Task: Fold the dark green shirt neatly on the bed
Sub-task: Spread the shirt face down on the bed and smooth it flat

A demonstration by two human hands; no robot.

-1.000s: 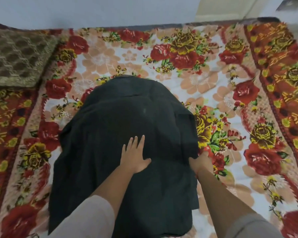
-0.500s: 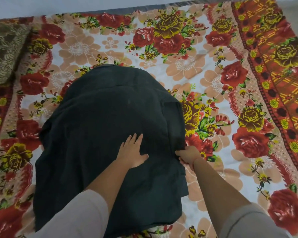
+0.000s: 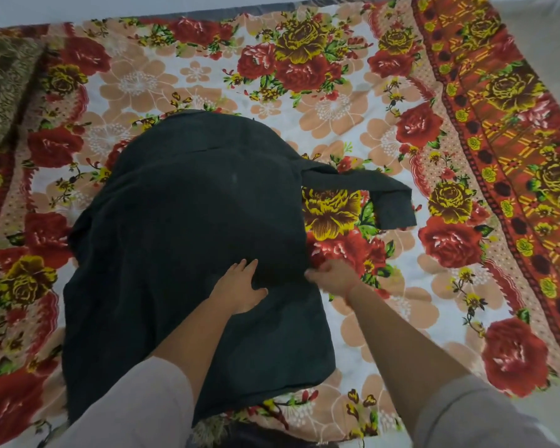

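Note:
The dark green shirt (image 3: 188, 240) lies spread flat on the floral bedsheet (image 3: 353, 101), filling the middle of the bed. One sleeve (image 3: 385, 195) stretches out to the right and bends down at its end. My left hand (image 3: 240, 286) presses flat on the shirt's lower middle, fingers straight. My right hand (image 3: 332, 276) pinches the shirt's right side edge, fingers curled round the fabric.
A brown patterned pillow (image 3: 4, 85) sits at the far left. The bedsheet's orange-red border (image 3: 514, 156) runs down the right side, with pale floor beyond it. A wall bounds the bed at the top.
The right sleeve, earlier folded against the shirt's side, now lies stretched out to the right on the sheet. My left hand stays pressed on the shirt; my right hand still holds the edge.

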